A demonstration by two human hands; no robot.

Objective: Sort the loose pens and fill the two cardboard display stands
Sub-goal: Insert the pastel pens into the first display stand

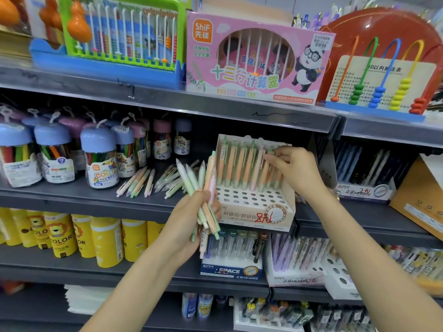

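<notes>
The left hand grips a bundle of pastel pens. The right hand pinches a pen standing in the back row of the cardboard display stand, printed "40PCS" and "0.5mm". More loose pens lie on the shelf beside it. Below sits a "SPACE" pen box; above, a pink "ShiF" box.

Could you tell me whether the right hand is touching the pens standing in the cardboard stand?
Touching: in the head view the right hand has its fingertips on the standing pens.
</notes>
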